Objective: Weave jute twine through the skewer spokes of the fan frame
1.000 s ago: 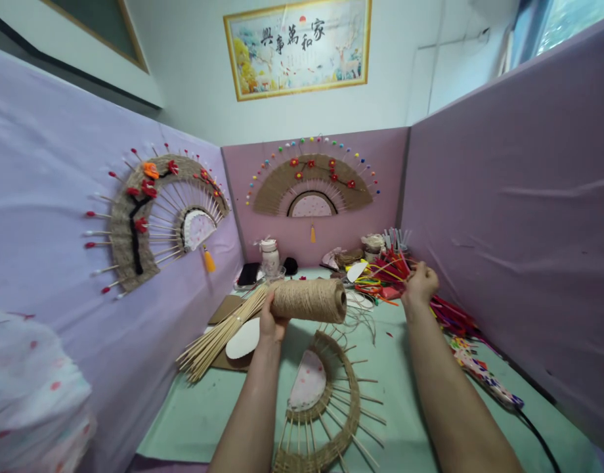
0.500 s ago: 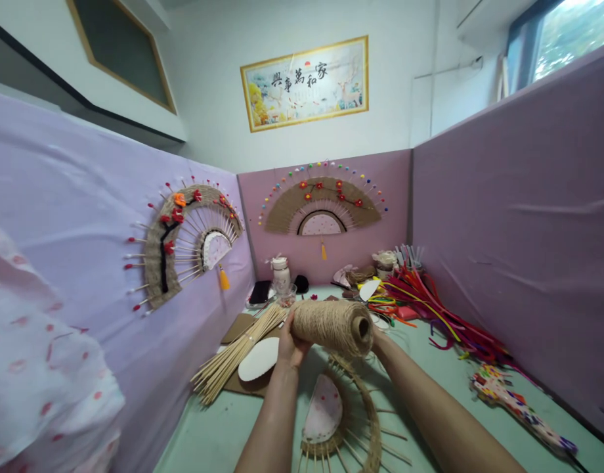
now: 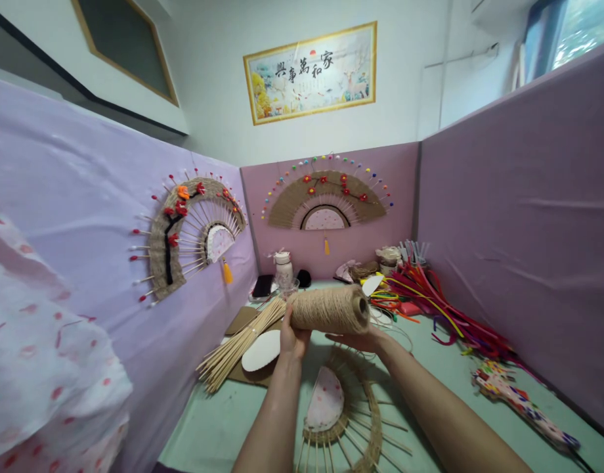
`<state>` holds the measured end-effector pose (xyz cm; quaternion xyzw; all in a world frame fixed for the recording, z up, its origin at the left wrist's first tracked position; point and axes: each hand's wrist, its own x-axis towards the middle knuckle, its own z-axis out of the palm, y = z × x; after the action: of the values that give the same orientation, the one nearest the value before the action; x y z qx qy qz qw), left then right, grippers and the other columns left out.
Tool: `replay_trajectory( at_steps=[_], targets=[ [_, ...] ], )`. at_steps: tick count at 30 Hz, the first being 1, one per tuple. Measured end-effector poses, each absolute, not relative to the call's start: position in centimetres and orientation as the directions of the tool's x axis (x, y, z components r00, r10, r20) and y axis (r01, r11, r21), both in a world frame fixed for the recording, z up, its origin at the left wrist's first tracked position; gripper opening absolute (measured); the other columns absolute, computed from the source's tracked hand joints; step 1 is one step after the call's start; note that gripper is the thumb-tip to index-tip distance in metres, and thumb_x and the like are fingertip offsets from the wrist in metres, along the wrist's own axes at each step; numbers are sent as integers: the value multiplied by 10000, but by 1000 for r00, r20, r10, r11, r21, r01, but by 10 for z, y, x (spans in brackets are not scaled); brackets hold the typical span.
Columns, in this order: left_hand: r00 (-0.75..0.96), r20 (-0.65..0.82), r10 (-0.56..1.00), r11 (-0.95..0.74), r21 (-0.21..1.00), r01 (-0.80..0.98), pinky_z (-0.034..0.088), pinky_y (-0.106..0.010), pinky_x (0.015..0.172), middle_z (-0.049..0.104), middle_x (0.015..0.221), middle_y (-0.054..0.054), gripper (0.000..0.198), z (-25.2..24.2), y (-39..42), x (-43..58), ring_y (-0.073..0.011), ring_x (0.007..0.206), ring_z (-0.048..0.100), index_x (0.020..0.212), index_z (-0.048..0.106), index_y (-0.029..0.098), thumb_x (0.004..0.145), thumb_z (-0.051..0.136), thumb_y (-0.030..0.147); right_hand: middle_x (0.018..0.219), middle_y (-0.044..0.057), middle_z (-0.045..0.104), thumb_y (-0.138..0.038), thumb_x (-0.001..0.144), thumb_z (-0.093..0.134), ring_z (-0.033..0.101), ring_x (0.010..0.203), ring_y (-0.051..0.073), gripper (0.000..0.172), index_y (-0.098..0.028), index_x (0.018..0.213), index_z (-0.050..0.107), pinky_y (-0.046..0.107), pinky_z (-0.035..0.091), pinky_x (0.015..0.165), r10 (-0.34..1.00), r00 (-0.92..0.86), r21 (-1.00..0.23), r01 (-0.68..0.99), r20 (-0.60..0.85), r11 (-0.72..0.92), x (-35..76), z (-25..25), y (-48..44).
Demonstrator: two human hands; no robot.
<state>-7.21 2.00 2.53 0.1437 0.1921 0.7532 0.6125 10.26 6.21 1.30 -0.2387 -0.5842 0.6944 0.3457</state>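
Note:
A big spool of jute twine (image 3: 326,310) is held up over the table, lying sideways with its hollow core facing right. My left hand (image 3: 293,335) is closed round its left end. Under the right end lies my right hand (image 3: 358,339), palm up, fingers stretched along the spool's underside and bearing it. Beneath both hands on the table rests a half-made fan of thin sticks with a twine-wrapped band (image 3: 375,427). At its centre is a white half-round piece (image 3: 325,399) with pink dots. My forearms cover parts of the fan.
At left lie a bundle of sticks (image 3: 240,348), a white oval card (image 3: 261,350) and brown card. Red and coloured pipe cleaners (image 3: 444,309) spread at right, near a patterned glue gun (image 3: 523,407). A bottle (image 3: 283,268) and phone (image 3: 263,286) stand behind. Finished fans (image 3: 326,197) hang on the partitions.
The spool has come slightly lower relative to my left hand's view and turned a little. My right hand, mostly hidden behind it before, now shows beneath it. The view has shifted slightly.

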Motion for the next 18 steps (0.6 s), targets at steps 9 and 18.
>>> replay_trajectory(
  at_steps=[9,18],
  targets=[
    [-402,-64,913,-324,484,-813,530,-352,882,648,1211,-77,356,24,26,-89,-236,1103,608,1206,601,259,868,551,359,414,-65,489,-590,901,427,190,285,36,533,-110,988,639,172,281,376,489,-872,-926,-206,27,-316,129,17,69],
    [-358,-156,921,-255,452,-855,531,-415,852,670,1105,-76,342,26,27,-83,-234,1011,628,1193,596,249,891,509,384,699,-26,630,-266,723,699,576,626,67,150,-178,794,601,163,437,569,942,-320,-817,-567,99,-107,116,20,85]
  ],
)
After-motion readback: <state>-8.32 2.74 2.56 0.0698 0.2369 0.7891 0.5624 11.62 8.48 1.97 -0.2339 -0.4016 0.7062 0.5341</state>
